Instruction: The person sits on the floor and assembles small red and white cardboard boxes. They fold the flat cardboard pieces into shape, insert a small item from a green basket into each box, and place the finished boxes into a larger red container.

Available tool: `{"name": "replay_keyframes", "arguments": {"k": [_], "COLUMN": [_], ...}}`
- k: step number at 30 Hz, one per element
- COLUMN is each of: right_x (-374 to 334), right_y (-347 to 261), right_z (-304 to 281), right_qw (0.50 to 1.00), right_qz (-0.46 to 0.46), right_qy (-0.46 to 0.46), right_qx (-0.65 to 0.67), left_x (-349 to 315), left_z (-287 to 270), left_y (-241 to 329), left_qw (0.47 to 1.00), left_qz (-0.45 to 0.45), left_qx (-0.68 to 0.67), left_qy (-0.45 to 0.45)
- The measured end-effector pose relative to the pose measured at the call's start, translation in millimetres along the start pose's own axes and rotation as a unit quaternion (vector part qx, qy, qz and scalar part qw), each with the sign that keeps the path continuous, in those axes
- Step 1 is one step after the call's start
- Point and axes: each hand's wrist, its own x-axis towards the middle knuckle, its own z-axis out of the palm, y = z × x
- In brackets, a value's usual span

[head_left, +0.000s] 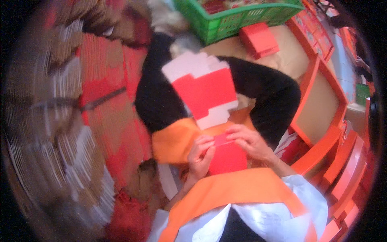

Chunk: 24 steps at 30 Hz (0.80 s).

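Far L, stacked red/brown cardboard (107, 101); then L hand (201, 155), fingers curled, pinching top L edge of red card piece (227, 158), held close to torso, just below flat red/white blank (205, 92). R hand (252, 143) has bent fingers on piece's top R edge; beyond, green crate (250, 18), small red box (259, 38) nr it, orange tray (320, 107) far R.

Walled in left, a lane front right

Stacked cardboard (111, 92) walls off the left, just beside the left knee (155, 90)! Ahead of the left hand (200, 155) and right hand (253, 142), a flat red card (207, 92) blocks the low line, the green crate (250, 18) beyond it. The right knee (278, 86) juts out, orange trays (313, 90) crowding alongside. Yet past that knee, bare brown surface (295, 52) opens beside the red box (260, 38)!
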Motion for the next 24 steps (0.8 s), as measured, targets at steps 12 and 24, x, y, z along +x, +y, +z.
{"name": "replay_keyframes", "arguments": {"k": [12, 24], "right_x": [61, 103], "right_y": [-21, 69], "right_z": [-172, -259], "right_qw": [0.870, 0.871], "right_qz": [0.000, 0.084], "right_qy": [0.395, 0.454], "right_qx": [0.296, -0.169], "left_x": [101, 128], "left_z": [-5, 25], "left_y": [-21, -95], "left_qw": [0.980, 0.958], "left_qz": [-0.061, -0.076], "left_qx": [0.017, 0.152], "left_qy": [0.187, 0.230]}}
